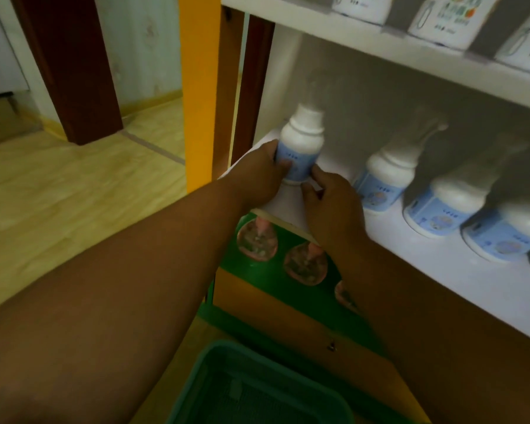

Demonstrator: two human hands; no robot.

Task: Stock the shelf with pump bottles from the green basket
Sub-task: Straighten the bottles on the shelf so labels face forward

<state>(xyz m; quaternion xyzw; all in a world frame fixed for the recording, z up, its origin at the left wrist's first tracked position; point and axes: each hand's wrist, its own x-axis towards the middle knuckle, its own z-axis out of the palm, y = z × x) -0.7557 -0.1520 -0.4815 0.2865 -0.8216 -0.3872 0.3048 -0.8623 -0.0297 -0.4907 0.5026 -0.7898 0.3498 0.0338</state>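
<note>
2 grips, L hand (pixel 259 175) & R hand (pixel 331 206), clasp 1 pump bottle (pixel 302 148) on shelf (pixel 441 286); green basket (pixel 227 387) below.

Dim and soft overall. The brightest area is the warm-lit floor (pixel 58 185) at left; the shelf (pixel 435 276) recess at upper right sits in grey shadow. Motion blur smears the top of the pump bottle (pixel 302 148) at centre, and straight edges bow near the borders.

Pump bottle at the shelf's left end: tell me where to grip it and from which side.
Grip the pump bottle round its blue-labelled body, coming from the open shelf front. It stands upright; the body is straight-sided, the neck tapers. Left hand and right hand hold it there.
</note>
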